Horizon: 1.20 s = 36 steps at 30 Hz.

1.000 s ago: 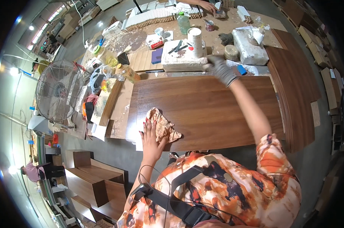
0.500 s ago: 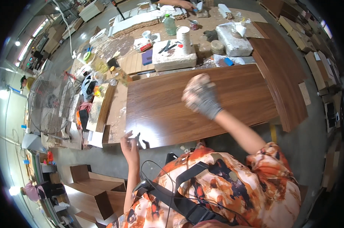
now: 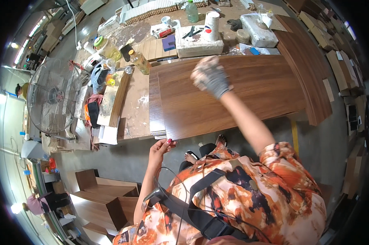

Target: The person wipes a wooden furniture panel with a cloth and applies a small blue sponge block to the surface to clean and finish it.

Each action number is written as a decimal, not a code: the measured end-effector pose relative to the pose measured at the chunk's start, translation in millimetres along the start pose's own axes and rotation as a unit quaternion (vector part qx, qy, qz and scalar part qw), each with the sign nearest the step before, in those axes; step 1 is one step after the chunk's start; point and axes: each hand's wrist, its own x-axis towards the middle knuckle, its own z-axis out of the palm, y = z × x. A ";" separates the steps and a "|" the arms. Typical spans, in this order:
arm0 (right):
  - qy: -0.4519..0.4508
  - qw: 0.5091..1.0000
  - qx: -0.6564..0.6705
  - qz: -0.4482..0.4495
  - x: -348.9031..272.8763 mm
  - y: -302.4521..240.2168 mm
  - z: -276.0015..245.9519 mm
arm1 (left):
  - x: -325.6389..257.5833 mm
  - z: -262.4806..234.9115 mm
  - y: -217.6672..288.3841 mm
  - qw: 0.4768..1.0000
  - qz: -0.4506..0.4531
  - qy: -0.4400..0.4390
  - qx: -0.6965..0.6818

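Note:
A brown wood-grain panel [image 3: 233,92] lies at the front of the workbench, on a stack of like panels whose edges [image 3: 156,108] show along its left side. My left hand [image 3: 160,149] is bare and closed, thumb and fingers pinched at the panel's near left corner. My right hand [image 3: 211,77], in a grey glove with paler fingers, is closed over the panel near its far edge. Whatever lies within that fist is hidden.
A white dusty block [image 3: 198,45] behind the panel bears a white cup stack [image 3: 212,26]. Bottles, including an amber one [image 3: 139,61], stand left. Beyond is a wire-caged fan [image 3: 54,96]. More brown boards [image 3: 305,67] lie right; wooden box parts [image 3: 107,192] stand on the floor.
The top panel now sits further right than the stack below, baring its left edges. My left hand's fingers have closed at the corner. My right hand remains a fist, nearer the far edge.

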 end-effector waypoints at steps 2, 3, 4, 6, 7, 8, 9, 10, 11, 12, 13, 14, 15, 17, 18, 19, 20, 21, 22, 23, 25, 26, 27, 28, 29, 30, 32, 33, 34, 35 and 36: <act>-0.145 0.989 -0.029 -0.013 -25.4 -86.3 48.4 | 3.5 -5.6 3.9 1.000 -0.006 -0.019 -0.002; -0.148 0.985 -0.013 -0.084 -26.1 -154.4 18.2 | 0.1 -17.2 -3.6 1.000 -0.014 -0.018 -0.007; -0.157 0.982 0.018 -0.100 -42.1 -192.0 -13.4 | 1.5 -21.1 -4.3 0.999 -0.020 -0.033 -0.005; -0.185 0.973 0.111 -0.088 -75.5 -239.6 -52.2 | 10.9 -40.1 -15.1 0.997 -0.012 -0.065 0.027; -0.184 0.974 0.104 -0.079 -83.9 -235.4 -64.8 | 16.3 -47.7 -18.8 0.994 -0.008 -0.091 0.054; -0.222 0.966 0.119 -0.064 -93.0 -227.4 -86.2 | 14.4 -47.9 -8.8 0.991 -0.030 -0.101 0.080; -0.258 0.957 0.123 -0.040 -103.0 -215.1 -107.4 | 13.5 -39.4 10.5 0.987 -0.047 -0.120 0.093; -0.265 0.958 0.101 -0.043 -104.7 -195.4 -119.4 | 12.1 -32.8 27.7 0.983 -0.064 -0.133 0.108; -0.273 0.957 0.082 -0.052 -105.2 -177.6 -129.1 | 15.4 -41.4 31.8 0.980 -0.058 -0.146 0.120; -0.241 0.969 0.052 0.001 -112.6 -163.2 -137.1 | 13.7 -51.4 37.3 0.978 -0.047 -0.138 0.150; -0.206 0.977 0.020 0.054 -119.3 -151.9 -145.6 | 14.4 -58.4 44.9 0.984 -0.019 -0.121 0.132; -0.170 0.980 -0.013 0.106 -126.1 -145.0 -151.9 | 18.1 -61.3 52.2 0.988 0.009 -0.105 0.114; -0.160 0.978 -0.022 0.129 -123.5 -151.7 -157.6 | 22.4 -55.7 59.5 0.993 0.027 -0.048 0.103; -0.243 0.961 -0.045 0.123 -124.5 -164.9 -132.5 | 50.6 -35.7 60.0 0.985 0.124 -0.022 0.120; -0.247 0.962 -0.041 0.107 -121.3 -176.7 -119.7 | 60.4 -15.4 58.3 0.972 0.193 -0.006 0.136; -0.251 0.963 -0.035 0.093 -118.2 -187.9 -108.2 | 53.7 22.3 68.6 0.970 0.176 0.009 0.166; -0.242 0.966 -0.041 0.085 -124.9 -196.9 -102.4 | 55.1 45.4 64.5 0.969 0.180 -0.001 0.168; -0.234 0.968 -0.044 0.075 -130.8 -206.5 -96.8 | 56.8 64.7 60.3 0.929 0.252 0.002 0.273; -0.222 0.973 -0.034 0.059 -128.0 -204.8 -108.9 | 59.6 78.0 55.8 0.872 0.320 0.008 0.370; -0.180 0.980 -0.041 0.067 -129.5 -196.2 -123.5 | 60.7 87.8 50.3 0.839 0.333 0.013 0.431; -0.104 0.988 -0.051 0.100 -141.0 -153.6 -156.3 | 65.3 85.3 31.2 0.757 0.344 0.020 0.555; -0.059 0.988 -0.068 0.126 -154.6 -113.0 -179.3 | 57.0 97.9 39.8 0.741 0.342 -0.007 0.578; -0.024 0.986 -0.082 0.141 -164.5 -74.9 -199.0 | 54.2 101.4 40.7 0.723 0.337 -0.016 0.603; 0.007 0.984 -0.092 0.156 -172.3 -41.7 -218.0 | 52.7 104.3 42.9 0.703 0.334 -0.026 0.628; 0.009 0.983 -0.096 0.158 -172.3 -29.1 -226.1 | 51.0 108.1 44.9 0.702 0.337 -0.030 0.627; 0.035 0.981 -0.066 0.178 -170.5 -18.7 -231.3 | 47.1 109.0 46.8 0.671 0.327 -0.028 0.665; 0.086 0.972 -0.006 0.217 -170.7 0.4 -242.9 | 39.1 113.8 49.9 0.639 0.319 -0.028 0.700; 0.111 0.965 0.024 0.236 -172.2 8.7 -248.3 | 35.9 115.7 52.5 0.636 0.323 -0.041 0.699; 0.138 0.956 0.053 0.254 -171.8 16.3 -252.8 | 36.4 116.3 54.4 0.632 0.329 -0.054 0.699; 0.106 0.965 0.002 0.239 -166.2 -0.2 -245.0 | 38.7 114.1 52.6 0.632 0.318 -0.057 0.705; 0.078 0.971 -0.049 0.221 -160.2 -17.3 -238.1 | 36.9 116.5 55.2 0.642 0.302 -0.056 0.702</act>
